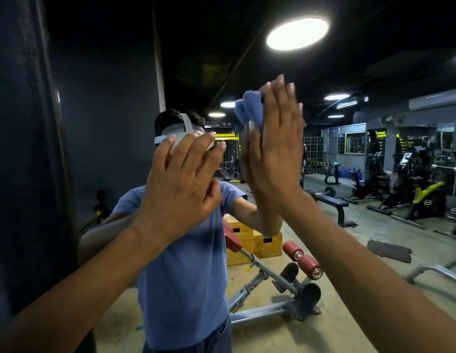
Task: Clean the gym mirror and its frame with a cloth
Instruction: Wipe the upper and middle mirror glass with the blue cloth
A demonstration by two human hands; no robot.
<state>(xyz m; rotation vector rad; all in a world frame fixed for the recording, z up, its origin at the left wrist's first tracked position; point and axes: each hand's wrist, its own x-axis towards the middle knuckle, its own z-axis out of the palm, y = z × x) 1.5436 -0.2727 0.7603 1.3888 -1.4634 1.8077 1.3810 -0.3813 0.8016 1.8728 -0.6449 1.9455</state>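
Observation:
The gym mirror (349, 205) fills most of the view and reflects me in a blue shirt. Its dark frame (30, 149) runs down the left side. A bunched blue cloth (248, 110) lies against the glass under my right hand (275, 154), which presses it with straight fingers pointing up. My left hand (181, 182) is raised just left of it, fingers spread and straight, at the glass with nothing in it. Whether the left palm touches the glass cannot be told.
The mirror reflects the gym behind me: an adjustable bench with red rollers (285, 276), a wooden plyo box (249, 240), a flat bench (331, 202), exercise bikes (412, 192) and bright ceiling lights (296, 34).

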